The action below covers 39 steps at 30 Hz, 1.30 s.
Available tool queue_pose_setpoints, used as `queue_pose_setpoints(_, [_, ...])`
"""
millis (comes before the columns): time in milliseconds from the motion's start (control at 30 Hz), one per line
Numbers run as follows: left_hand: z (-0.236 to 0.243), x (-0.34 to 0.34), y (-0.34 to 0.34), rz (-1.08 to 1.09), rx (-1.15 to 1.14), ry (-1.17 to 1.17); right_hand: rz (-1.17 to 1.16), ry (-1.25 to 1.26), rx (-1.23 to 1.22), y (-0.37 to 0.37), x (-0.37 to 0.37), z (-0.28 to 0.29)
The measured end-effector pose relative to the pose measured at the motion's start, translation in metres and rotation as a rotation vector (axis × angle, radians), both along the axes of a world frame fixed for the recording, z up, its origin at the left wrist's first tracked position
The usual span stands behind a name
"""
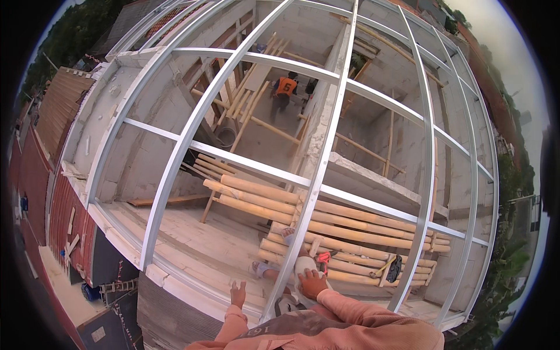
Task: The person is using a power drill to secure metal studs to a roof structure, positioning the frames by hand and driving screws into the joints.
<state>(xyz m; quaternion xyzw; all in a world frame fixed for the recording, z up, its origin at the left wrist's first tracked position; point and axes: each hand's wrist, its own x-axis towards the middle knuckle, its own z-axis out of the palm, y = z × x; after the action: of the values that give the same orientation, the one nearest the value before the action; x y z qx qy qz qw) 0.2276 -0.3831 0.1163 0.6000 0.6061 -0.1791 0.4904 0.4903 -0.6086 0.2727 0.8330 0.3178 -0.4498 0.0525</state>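
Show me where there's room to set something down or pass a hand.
The bamboo platform has bare poles left of the middle metal beam. A hand might pass between that beam and the next beam left, beside the left hand. It's crowded beyond the right hand: red object, dark bundle.

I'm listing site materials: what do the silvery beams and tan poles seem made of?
Silvery beams: likely metal, perhaps galvanised steel or aluminium, bare finish; smooth grey sheen. Tan poles: probably bamboo, seemingly unpainted; round, slender, straw-coloured.

From the head, one fisheye looks down over nearby hands (312, 284) and metal framing (315, 188).
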Motion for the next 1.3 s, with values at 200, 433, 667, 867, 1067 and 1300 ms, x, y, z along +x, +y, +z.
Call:
queue_pose_setpoints(200, [0.069,0.146,-0.043,-0.259,-0.243,-0.279,-0.099,-0.11,0.105,-0.001,-0.008,-0.008])
queue_pose_setpoints(433, [0.081,0.201,-0.053,-0.671,-0.467,-0.095,-0.206,-0.071,0.131,0.004,-0.004,-0.013])
queue_pose_setpoints(667, [0.045,0.196,-0.056,-0.829,-0.441,0.077,-0.318,-0.145,0.196,0.006,-0.011,-0.027])
queue_pose_setpoints(867, [0.086,0.23,-0.065,-0.83,-0.576,0.118,-0.382,-0.163,0.211,-0.007,-0.019,-0.031])
queue_pose_setpoints(1067, [0.044,0.212,-0.071,-0.734,-0.322,-0.077,-0.631,0.081,0.367,-0.021,0.027,-0.023])
queue_pose_setpoints(1300, [0.042,0.238,-0.106,-0.703,0.037,-0.067,-1.277,-0.132,0.259,-0.142,0.084,-0.159])
